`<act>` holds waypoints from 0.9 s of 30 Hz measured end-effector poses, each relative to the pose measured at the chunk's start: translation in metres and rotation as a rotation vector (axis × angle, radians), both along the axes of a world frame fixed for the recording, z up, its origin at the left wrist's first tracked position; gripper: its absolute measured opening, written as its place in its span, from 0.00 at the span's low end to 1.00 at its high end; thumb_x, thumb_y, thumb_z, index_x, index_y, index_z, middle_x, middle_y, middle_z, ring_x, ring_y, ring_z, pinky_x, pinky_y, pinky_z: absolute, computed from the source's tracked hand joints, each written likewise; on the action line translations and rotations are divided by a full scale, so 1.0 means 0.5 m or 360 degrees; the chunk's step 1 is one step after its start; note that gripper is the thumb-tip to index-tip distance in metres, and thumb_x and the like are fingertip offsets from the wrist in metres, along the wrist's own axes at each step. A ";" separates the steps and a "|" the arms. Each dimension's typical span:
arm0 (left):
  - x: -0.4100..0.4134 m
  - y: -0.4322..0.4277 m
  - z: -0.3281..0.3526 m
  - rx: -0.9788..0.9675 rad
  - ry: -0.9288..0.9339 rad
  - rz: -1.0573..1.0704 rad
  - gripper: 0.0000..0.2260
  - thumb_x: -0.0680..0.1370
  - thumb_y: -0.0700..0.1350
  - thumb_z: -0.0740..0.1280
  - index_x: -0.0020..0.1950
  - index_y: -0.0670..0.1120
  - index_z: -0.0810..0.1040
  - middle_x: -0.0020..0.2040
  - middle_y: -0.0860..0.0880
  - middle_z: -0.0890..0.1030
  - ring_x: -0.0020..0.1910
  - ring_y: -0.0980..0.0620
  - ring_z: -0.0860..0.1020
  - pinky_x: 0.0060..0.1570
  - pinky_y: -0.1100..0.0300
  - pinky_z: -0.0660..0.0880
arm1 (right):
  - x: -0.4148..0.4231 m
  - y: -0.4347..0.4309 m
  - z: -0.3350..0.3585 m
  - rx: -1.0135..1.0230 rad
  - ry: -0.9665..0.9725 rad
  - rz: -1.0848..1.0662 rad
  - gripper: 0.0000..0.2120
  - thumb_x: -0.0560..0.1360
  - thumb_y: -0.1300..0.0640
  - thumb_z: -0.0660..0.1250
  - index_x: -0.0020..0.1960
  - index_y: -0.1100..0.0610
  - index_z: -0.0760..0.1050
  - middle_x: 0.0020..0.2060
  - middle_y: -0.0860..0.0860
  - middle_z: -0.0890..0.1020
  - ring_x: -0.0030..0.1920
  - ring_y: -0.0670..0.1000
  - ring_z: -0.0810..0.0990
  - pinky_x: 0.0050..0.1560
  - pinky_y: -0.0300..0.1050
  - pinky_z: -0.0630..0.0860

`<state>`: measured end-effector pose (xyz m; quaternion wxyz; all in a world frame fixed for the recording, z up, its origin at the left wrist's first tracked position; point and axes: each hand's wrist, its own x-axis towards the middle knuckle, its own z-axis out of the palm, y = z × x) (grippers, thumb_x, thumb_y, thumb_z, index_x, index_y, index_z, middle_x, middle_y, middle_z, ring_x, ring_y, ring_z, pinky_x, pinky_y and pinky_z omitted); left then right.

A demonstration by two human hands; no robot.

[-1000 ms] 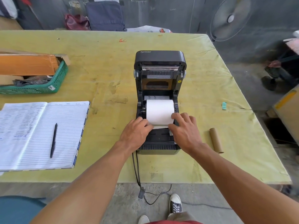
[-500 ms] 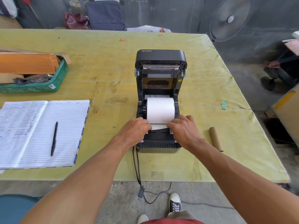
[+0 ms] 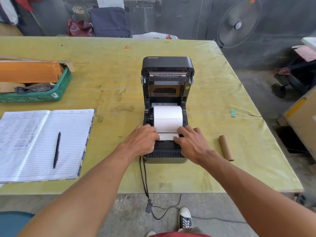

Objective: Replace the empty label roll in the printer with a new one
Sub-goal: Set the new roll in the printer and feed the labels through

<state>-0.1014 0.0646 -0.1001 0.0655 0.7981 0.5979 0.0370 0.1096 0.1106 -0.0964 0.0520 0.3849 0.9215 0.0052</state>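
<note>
Nearest the camera, a dark canvas sneaker with white laces point(image 3: 185, 218) stands on the concrete floor, and a black cable point(image 3: 145, 182) hangs off the front edge of the table point(image 3: 213, 177), which is covered in a worn yellow-green sheet. Both bare forearms reach forward to the black printer point(image 3: 166, 82). The left hand point(image 3: 142, 140) lies palm down on the front left of the open bay, its fingertips on the left edge of the white paper strip pulled forward from the new label roll point(image 3: 168, 118); whether those fingers pinch the strip or only press on it cannot be told. The right hand point(image 3: 191, 142) lies likewise on the front right, fingers curled onto the strip's right edge, and its hold is just as unclear. The roll sits seated in the printer's bay, between the side guides. To the right of the printer lies the empty cardboard core point(image 3: 226, 147), well apart from it, and further out a small teal scrap point(image 3: 233, 112). On the left lies an open lined notebook point(image 3: 42, 144) with handwriting too small to read and a black pen point(image 3: 56, 149) resting on its right page. Beyond it sits a green basket point(image 3: 51, 95) holding cardboard. The raised lid of the printer reads "Xprinter" in pale letters. Past the table stand bags point(image 3: 109, 23) and a floor fan point(image 3: 238, 24).
</note>
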 end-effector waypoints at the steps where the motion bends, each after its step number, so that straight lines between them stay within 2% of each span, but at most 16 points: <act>1: 0.006 0.000 0.003 -0.0006 -0.0040 0.0021 0.16 0.75 0.36 0.59 0.55 0.47 0.83 0.51 0.51 0.81 0.50 0.49 0.75 0.55 0.50 0.73 | 0.003 -0.002 -0.001 -0.0010 0.0015 -0.0004 0.14 0.77 0.59 0.64 0.62 0.53 0.78 0.62 0.53 0.71 0.59 0.55 0.68 0.59 0.53 0.68; 3: 0.022 -0.004 0.006 -0.0042 -0.0090 0.0072 0.14 0.72 0.32 0.57 0.44 0.46 0.79 0.40 0.51 0.78 0.43 0.49 0.75 0.52 0.49 0.75 | 0.008 -0.004 -0.002 -0.0036 0.0056 -0.0009 0.15 0.76 0.59 0.65 0.62 0.53 0.79 0.62 0.53 0.69 0.60 0.55 0.68 0.59 0.53 0.69; 5: 0.035 -0.008 0.002 -0.0075 -0.0060 0.0124 0.12 0.69 0.30 0.56 0.40 0.45 0.74 0.35 0.52 0.74 0.39 0.48 0.74 0.53 0.49 0.74 | 0.011 -0.004 0.002 -0.0059 0.0099 -0.0009 0.15 0.76 0.60 0.65 0.61 0.51 0.80 0.61 0.53 0.69 0.60 0.55 0.67 0.58 0.52 0.69; 8: 0.042 -0.013 -0.011 -0.0038 -0.0063 0.0179 0.16 0.69 0.30 0.57 0.46 0.44 0.79 0.41 0.49 0.80 0.47 0.48 0.76 0.58 0.49 0.72 | 0.008 -0.001 0.011 -0.0051 0.0155 -0.0065 0.15 0.75 0.60 0.65 0.59 0.50 0.81 0.59 0.53 0.68 0.58 0.56 0.67 0.53 0.51 0.67; 11: 0.042 -0.026 -0.021 0.0017 -0.0001 0.0109 0.18 0.71 0.32 0.58 0.55 0.44 0.81 0.52 0.48 0.83 0.58 0.48 0.74 0.67 0.49 0.67 | -0.002 -0.009 0.007 -0.0043 0.0099 -0.0134 0.16 0.75 0.61 0.65 0.62 0.51 0.76 0.59 0.54 0.66 0.57 0.56 0.66 0.52 0.51 0.68; 14: 0.037 -0.041 -0.028 0.0031 0.0049 0.0035 0.20 0.75 0.35 0.59 0.65 0.44 0.78 0.65 0.49 0.79 0.70 0.49 0.67 0.74 0.47 0.58 | -0.004 -0.023 -0.004 -0.0047 0.0092 -0.0164 0.17 0.77 0.60 0.64 0.65 0.52 0.73 0.60 0.55 0.65 0.57 0.56 0.66 0.53 0.50 0.69; 22: 0.035 -0.070 -0.029 0.0070 -0.0014 -0.0023 0.19 0.77 0.36 0.59 0.65 0.45 0.79 0.64 0.49 0.80 0.70 0.49 0.68 0.74 0.49 0.55 | 0.020 -0.046 -0.019 -0.0029 0.0147 -0.0108 0.21 0.75 0.61 0.65 0.67 0.51 0.72 0.58 0.55 0.66 0.56 0.56 0.66 0.49 0.50 0.66; 27: 0.039 -0.093 -0.042 0.0108 -0.0090 0.0004 0.20 0.75 0.34 0.60 0.65 0.44 0.79 0.63 0.45 0.80 0.68 0.49 0.71 0.74 0.48 0.57 | 0.026 -0.063 -0.024 -0.0054 0.0173 -0.0107 0.20 0.76 0.62 0.63 0.67 0.51 0.73 0.58 0.55 0.67 0.55 0.57 0.66 0.49 0.51 0.66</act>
